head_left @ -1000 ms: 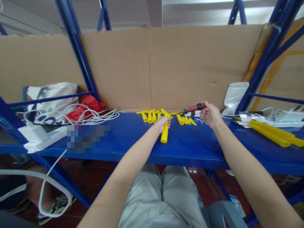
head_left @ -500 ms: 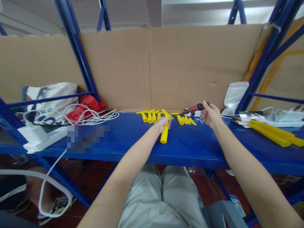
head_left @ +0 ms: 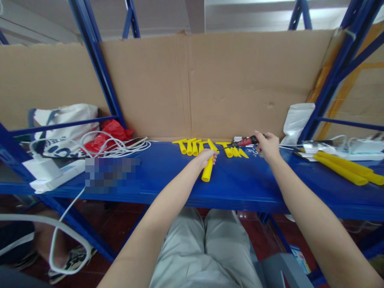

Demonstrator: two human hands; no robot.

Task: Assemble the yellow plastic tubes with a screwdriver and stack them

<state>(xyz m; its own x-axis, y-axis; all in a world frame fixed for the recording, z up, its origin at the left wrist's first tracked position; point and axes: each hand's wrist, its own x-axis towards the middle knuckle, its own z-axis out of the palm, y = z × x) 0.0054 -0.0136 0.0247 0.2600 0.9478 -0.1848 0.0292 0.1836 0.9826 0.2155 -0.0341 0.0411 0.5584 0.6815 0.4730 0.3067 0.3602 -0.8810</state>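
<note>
My left hand (head_left: 208,157) is wrapped round a yellow plastic tube-like handle (head_left: 207,174), its open end pointing toward me. At its far end the shape is partly hidden by my fingers. My right hand (head_left: 268,147) grips the rear of a screwdriver (head_left: 246,141) with a red and black handle. The screwdriver lies nearly level, its shaft running left to the yellow piece beside my left fingers; the exact contact of the tip is too small to make out. Behind my hands, several yellow T-shaped pieces (head_left: 189,149) lie in a row on the blue shelf (head_left: 168,176).
Longer yellow tubes (head_left: 345,168) lie at the right. Small loose bits (head_left: 253,152) are scattered near my right hand. White cables (head_left: 120,146), a red plastic bag (head_left: 109,134) and a power strip (head_left: 64,176) occupy the left. Cardboard (head_left: 240,84) stands along the back.
My right hand and the screwdriver handle have dipped slightly, and the fingers have shifted on the handle's end. My left hand holds the yellow piece almost still.
</note>
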